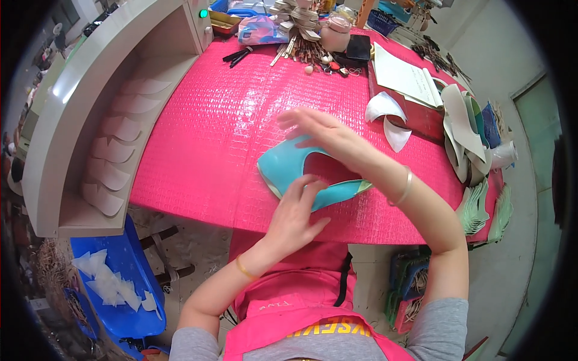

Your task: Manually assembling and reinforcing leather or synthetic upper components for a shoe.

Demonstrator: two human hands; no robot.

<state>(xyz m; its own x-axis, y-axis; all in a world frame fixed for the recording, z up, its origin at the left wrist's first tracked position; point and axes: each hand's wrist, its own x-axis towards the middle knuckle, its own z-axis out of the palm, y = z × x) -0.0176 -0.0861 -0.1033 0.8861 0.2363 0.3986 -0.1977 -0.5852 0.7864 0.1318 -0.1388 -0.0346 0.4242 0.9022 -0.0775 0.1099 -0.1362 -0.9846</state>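
Observation:
A turquoise shoe upper (280,163), open in the middle with a pale lining along its edge, lies flat on the pink tabletop in front of me. My left hand (295,213) rests its bent fingertips on the near side of this upper, with the thumb spread away to the right. Over the far side is my right hand (328,133), its fingers stretched out and nothing in them. It covers part of the upper's far edge, and I cannot tell whether it touches the leather.
On the left stands a grey machine (45,180) with white curved pieces (114,152) on its shelf. White pieces (385,108) and a notepad (404,75) lie at the right, near stacked pale green parts (474,209). A blue bin (135,289) sits below left.

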